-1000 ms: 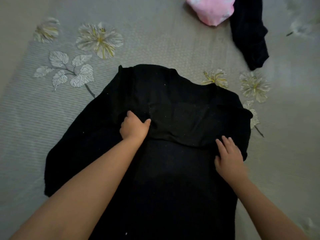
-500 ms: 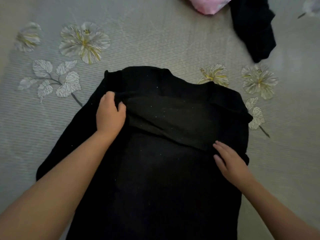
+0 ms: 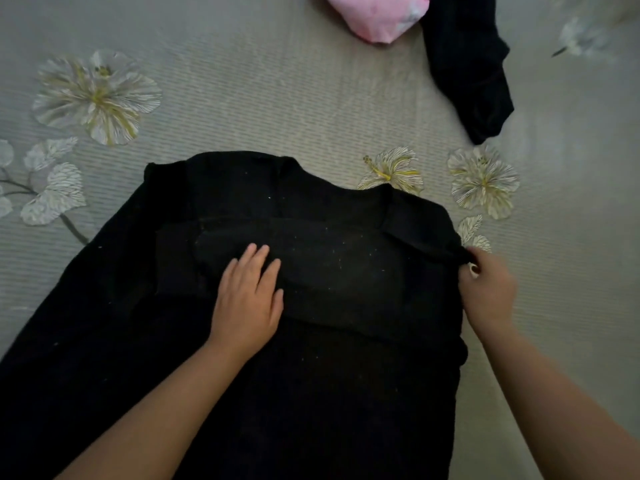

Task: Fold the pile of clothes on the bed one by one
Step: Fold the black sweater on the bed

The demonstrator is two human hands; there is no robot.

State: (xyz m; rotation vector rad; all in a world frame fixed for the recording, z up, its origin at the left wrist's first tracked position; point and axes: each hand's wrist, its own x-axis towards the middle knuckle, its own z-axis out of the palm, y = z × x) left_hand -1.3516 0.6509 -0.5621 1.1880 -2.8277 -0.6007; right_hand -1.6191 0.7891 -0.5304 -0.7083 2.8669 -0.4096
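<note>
Starting at the left, the bed (image 3: 242,81) has a grey ribbed cover with pale flower prints, and the black top (image 3: 329,393) is spread flat on it, taking up most of the lower middle. Its long axis runs away from the camera, neckline at the far end and body coming back toward the person. One sleeve trails off toward the lower left, and the other sleeve (image 3: 329,271) is folded across the chest, lying roughly left to right.

The left hand (image 3: 247,299) sits palm down on that folded sleeve near its left end, fingers straight and slightly spread, just pressing flat, not gripping anything.

Over at the garment's right shoulder edge, the right hand (image 3: 488,292) has its fingers curled in, pinching a bit of black fabric right at the edge, where the top meets the bedcover.

Far end of the bed, right of centre: a pink bundle (image 3: 377,15) cut off by the frame, and just beside it a second dark garment (image 3: 474,74) lying crumpled, well apart from the top being worked on.
</note>
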